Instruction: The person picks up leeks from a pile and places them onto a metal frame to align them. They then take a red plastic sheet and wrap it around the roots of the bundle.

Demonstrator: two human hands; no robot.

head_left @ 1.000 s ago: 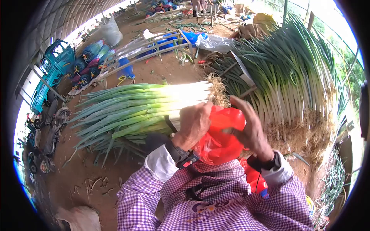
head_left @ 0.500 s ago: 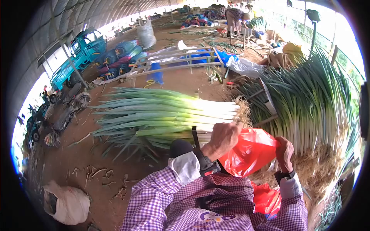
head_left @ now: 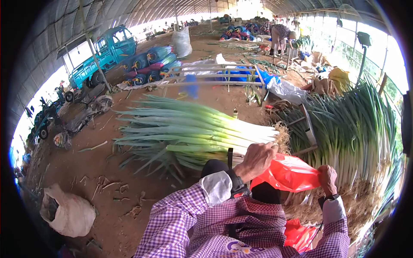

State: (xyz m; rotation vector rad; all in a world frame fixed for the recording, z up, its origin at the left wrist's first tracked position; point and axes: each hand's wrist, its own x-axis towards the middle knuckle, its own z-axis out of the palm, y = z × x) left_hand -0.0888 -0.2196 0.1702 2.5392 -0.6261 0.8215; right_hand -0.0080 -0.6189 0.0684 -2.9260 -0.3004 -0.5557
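Observation:
A red plastic bag [head_left: 288, 173] is stretched between my two hands, close to my lap. My left hand [head_left: 258, 161] is closed on its left end, beside the white stalks and roots of a big bundle of green onions [head_left: 202, 129]. The bundle lies sideways in front of me, leaves to the left and roots to the right. My right hand [head_left: 328, 178] grips the bag's other end in a fist, near a second upright mass of green onions [head_left: 344, 129]. More red plastic [head_left: 300, 234] shows at my right side, below the bag.
A metal frame [head_left: 306, 129] stands between the two onion piles. An open white sack [head_left: 69, 210] sits at lower left. Farther off are a long low rack [head_left: 211, 77], wrapped bundles [head_left: 150, 64], a blue truck [head_left: 105, 53] and a bending person [head_left: 282, 36].
The red bag is pulled out longer and flatter between my hands, with my right hand slightly lower. My head view has shifted, so the surroundings sit more to the right.

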